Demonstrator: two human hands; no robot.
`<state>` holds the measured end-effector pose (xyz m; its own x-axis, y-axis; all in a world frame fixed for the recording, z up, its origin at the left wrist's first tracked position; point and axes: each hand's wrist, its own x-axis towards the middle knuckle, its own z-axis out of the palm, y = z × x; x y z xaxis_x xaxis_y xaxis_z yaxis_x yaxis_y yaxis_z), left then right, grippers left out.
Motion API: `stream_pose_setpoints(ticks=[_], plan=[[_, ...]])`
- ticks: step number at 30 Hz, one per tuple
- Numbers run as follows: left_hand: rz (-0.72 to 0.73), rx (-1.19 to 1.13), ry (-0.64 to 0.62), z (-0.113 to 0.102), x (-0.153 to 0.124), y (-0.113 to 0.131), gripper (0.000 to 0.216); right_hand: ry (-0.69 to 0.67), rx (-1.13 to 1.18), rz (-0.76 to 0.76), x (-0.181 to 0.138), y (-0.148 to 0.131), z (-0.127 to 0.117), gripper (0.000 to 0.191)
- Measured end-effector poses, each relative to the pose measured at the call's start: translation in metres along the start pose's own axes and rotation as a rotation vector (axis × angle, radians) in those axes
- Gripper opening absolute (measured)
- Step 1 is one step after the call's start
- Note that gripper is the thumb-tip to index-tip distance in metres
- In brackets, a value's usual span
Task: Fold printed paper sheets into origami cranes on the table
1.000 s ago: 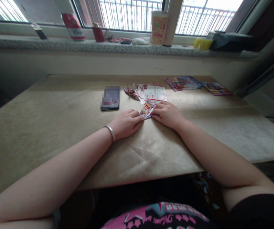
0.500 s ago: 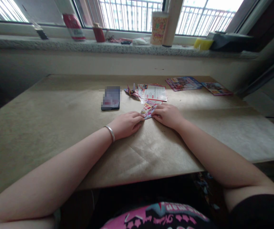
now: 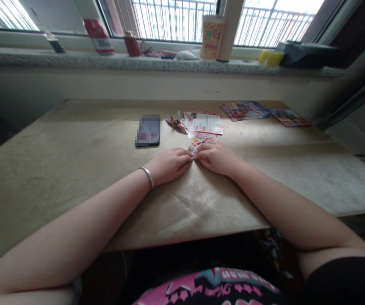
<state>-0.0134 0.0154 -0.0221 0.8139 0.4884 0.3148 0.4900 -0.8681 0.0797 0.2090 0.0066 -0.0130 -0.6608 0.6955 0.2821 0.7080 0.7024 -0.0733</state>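
A small folded piece of printed paper point(image 3: 196, 143) lies on the table between my hands, colourful with red and yellow print. My left hand point(image 3: 170, 164), with a silver bracelet at the wrist, pinches its near left corner. The fingers of my right hand point(image 3: 217, 156) press along its near right edge and cover part of it. My fingertips almost meet at the near corner. Just beyond lie printed leaflets point(image 3: 206, 123), the top one mostly white with red marks. Beside them sits a folded paper figure point(image 3: 176, 122) with pointed ends.
A dark phone point(image 3: 148, 131) lies to the left of the papers. Colourful flyers point(image 3: 247, 111) are stacked at the table's back right, with another flyer point(image 3: 288, 117) beside them. On the windowsill stand a pink-red can point(image 3: 98, 37), a red bottle point(image 3: 131, 43) and a patterned cup point(image 3: 212, 38).
My right hand has slid left along the near edge of the folded paper, toward my left fingertips, and covers more of it. My left hand has stayed in place.
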Motion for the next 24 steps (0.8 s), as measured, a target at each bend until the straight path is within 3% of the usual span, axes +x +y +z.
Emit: stream_pose_setpoints(ticks=[7,24], plan=[[0.032,0.055,0.006,-0.001,0.0,0.001,0.026,-0.05,-0.105,0.052,-0.001,0.004,-0.011,0.024],[-0.031,-0.007,-0.037,-0.002,0.001,0.0,0.026,-0.118,-0.152,0.339,-0.024,0.051,-0.027,0.019]])
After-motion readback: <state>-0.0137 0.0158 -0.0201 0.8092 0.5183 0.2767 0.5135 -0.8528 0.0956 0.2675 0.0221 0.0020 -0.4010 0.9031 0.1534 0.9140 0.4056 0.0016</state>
